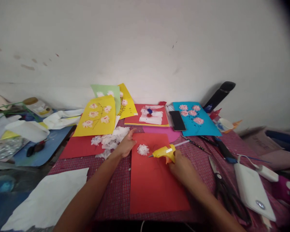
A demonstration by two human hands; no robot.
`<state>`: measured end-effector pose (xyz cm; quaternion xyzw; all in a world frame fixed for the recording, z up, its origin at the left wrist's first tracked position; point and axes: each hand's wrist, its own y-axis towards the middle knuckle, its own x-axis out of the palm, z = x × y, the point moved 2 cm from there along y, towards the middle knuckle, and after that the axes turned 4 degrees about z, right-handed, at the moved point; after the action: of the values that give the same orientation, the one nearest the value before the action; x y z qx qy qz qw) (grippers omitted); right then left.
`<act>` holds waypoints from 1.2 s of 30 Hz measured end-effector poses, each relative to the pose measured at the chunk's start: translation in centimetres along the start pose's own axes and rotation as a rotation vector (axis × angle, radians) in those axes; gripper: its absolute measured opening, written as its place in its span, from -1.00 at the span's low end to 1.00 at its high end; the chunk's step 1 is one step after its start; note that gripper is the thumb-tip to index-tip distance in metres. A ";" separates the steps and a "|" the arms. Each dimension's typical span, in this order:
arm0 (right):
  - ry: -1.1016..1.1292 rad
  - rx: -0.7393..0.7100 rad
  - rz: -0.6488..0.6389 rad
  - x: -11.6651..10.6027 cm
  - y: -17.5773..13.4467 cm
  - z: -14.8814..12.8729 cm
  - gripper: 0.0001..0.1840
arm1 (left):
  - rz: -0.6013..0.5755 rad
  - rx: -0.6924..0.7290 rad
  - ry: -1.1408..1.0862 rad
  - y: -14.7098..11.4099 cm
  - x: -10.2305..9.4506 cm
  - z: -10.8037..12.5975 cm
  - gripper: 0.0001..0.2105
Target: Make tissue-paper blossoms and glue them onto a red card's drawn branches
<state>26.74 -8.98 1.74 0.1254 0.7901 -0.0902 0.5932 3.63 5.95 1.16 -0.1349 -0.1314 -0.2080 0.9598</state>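
My right hand (pixel 183 166) is wrapped around the grip of a yellow hot glue gun (pixel 163 151), with a clear glue stick (pixel 181 143) poking out of its back. The gun's nozzle points left, a little to the right of and below a white paper flower (pixel 143 149). That flower sits on the upper part of a red sheet (pixel 157 190) lying in front of me. At the sheet's upper left edge rests my left hand (pixel 127 144), thumb and forefinger apart, nothing visible between them. Beside it lies a heap of crumpled white paper flowers (pixel 114 138).
Yellow (pixel 96 116) and blue flower pictures (pixel 195 119) stand at the back, with a phone (pixel 177 120) nearby. Scissors (pixel 228 190) and a white power bank (pixel 253 190) lie at right. White tissue paper (pixel 50 196) is at left.
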 end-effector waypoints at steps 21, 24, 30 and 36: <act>1.347 0.253 -0.149 -1.2 2.4 -3.0 -0.74 | 0.062 0.108 0.163 -0.4 0.9 0.3 -0.25; 1.274 0.222 -0.135 -0.2 3.1 -3.0 -0.78 | 0.175 0.277 0.462 -2.5 -0.1 2.1 -0.32; 0.927 0.135 0.089 0.1 3.8 -0.1 -0.80 | 0.011 0.399 1.160 -9.5 -2.0 1.9 -0.81; 1.166 0.169 0.021 0.0 3.1 -0.5 -0.71 | -0.067 0.379 1.421 -12.2 -1.1 -0.7 -0.82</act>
<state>27.24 -5.91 1.84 0.2092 0.9746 -0.0631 0.0496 -2.45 -4.56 2.70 0.2048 0.4845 -0.2483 0.8134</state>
